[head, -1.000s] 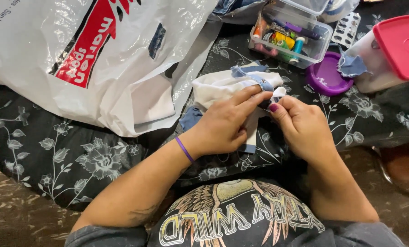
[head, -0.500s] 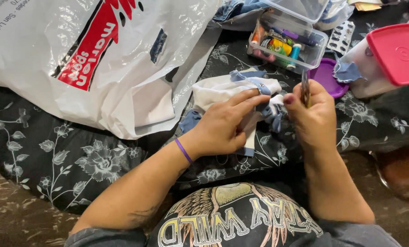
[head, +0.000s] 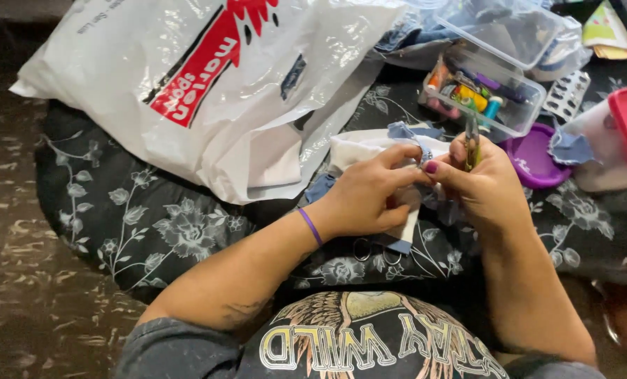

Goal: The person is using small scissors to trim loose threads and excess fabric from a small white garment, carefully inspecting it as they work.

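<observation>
The right hand (head: 485,186) has risen, gripping a slim tool (head: 472,144); the left hand (head: 369,193) pinches white-and-blue cloth (head: 359,146) mid-cushion (head: 117,210)

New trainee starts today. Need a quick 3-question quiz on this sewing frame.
1. True or false: the left hand wears a purple wristband.
2. Which hand holds the small metal tool? A) left B) right
3. What colour is the round lid beside the clear plastic box?

Key: 1 true. 2 B, the right hand. 3 purple.
</observation>
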